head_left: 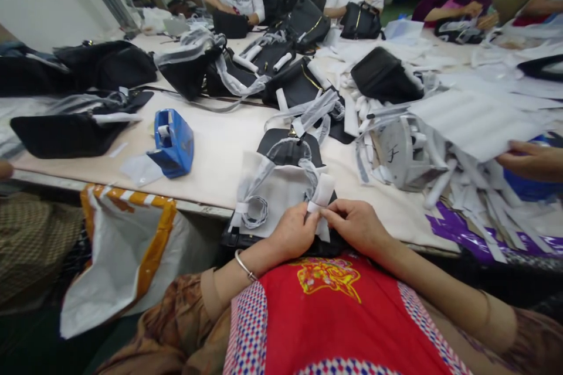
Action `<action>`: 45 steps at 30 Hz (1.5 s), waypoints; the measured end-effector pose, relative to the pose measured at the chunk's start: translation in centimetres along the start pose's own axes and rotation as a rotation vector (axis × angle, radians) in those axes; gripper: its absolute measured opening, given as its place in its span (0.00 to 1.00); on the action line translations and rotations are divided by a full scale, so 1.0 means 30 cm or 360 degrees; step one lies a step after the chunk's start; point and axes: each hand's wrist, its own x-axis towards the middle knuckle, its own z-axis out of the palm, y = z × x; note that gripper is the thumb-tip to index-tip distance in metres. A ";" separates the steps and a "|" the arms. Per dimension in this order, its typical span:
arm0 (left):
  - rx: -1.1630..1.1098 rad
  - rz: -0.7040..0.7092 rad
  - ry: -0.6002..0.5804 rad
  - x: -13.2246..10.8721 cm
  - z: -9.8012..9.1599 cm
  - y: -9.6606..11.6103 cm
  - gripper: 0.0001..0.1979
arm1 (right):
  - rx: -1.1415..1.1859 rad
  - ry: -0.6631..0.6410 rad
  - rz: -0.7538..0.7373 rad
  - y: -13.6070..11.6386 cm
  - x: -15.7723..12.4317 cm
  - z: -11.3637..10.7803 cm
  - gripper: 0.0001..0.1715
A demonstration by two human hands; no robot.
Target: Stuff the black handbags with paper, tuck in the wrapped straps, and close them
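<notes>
Head view is showing a black bag (288,155) lying at the near edge of the table (215,176), its plastic-wrapped straps (258,183) resting over a white sheet (281,184). Left hand (299,228) and right hand (358,225) are both pinching a white strip (323,188) between fingertips. The strip is probably feeling light, soft and tearable, suiting a gentle grip at its end; the wrapped straps are likely being slippery.

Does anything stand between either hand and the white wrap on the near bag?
Nothing visible does: the fingertips of the left hand and right hand meet directly at the white wrap, above the near bag.
</notes>
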 end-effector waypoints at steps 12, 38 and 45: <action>0.0042 0.0086 0.0027 0.002 0.006 -0.007 0.12 | 0.0048 -0.0041 0.0176 0.032 0.051 0.017 0.27; -0.0468 -0.0351 -0.0216 -0.007 -0.007 0.000 0.20 | 0.0647 -0.0226 0.0004 0.097 0.061 0.014 0.13; -0.0304 -0.0344 -0.0180 -0.005 0.000 0.019 0.17 | 0.0515 -0.0171 0.0044 0.089 0.079 0.042 0.13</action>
